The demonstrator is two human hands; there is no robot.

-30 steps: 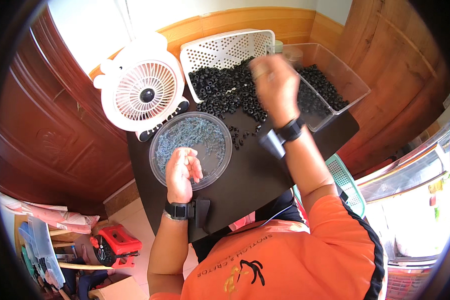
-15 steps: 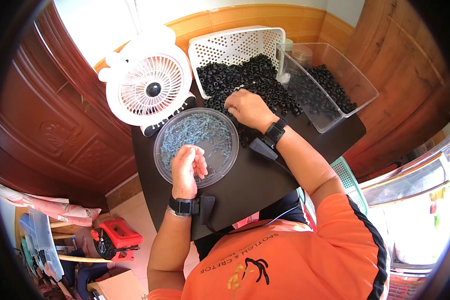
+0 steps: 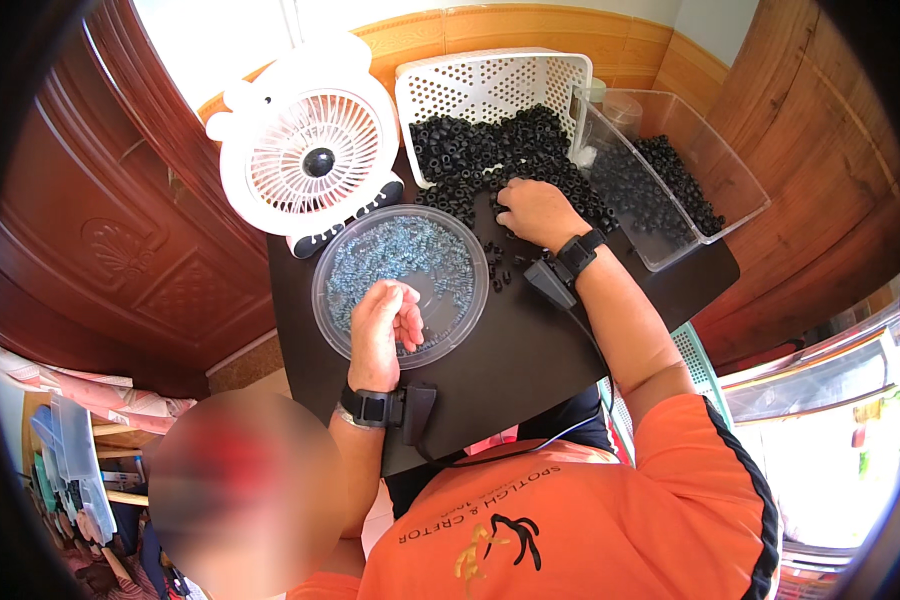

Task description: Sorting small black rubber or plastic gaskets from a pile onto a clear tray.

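Left hand [image 3: 382, 325], mine: above the near left part of the round tray, fingers loosely curled toward the palm, thumb uppermost; whether anything sits inside the curl I cannot tell.

Right hand [image 3: 540, 213], mine: back upward, fingers bent down at the near edge of the black pile; fingertips partly hidden, so I cannot tell whether they pinch a piece.

Round tray [image 3: 436, 312], clear plastic, shallow: on the dark tabletop [image 3: 530, 345], in front of the fan.

Small blue beads [image 3: 390, 250], many: scattered over the tray's floor, thickest on the far and left sides, with a bare patch toward the middle and right.

Black ring-shaped pieces [image 3: 485, 140], a large heap: in the white basket and spilling from its open near side onto the tabletop. A few loose ones lie between my right hand and the tray.

White basket [image 3: 470, 88], perforated plastic: at the far side of the table.

Clear bin [image 3: 732, 188], rectangular: right of the basket, holding more black pieces.

Fan [image 3: 318, 162], white, animal-shaped: left of the basket, behind the tray.

Black wristbands, two: left [image 3: 375, 407] and right [image 3: 577, 255], each with a black box alongside.

Orange T-shirt [image 3: 590, 510], dark-striped sleeve: worn by me.
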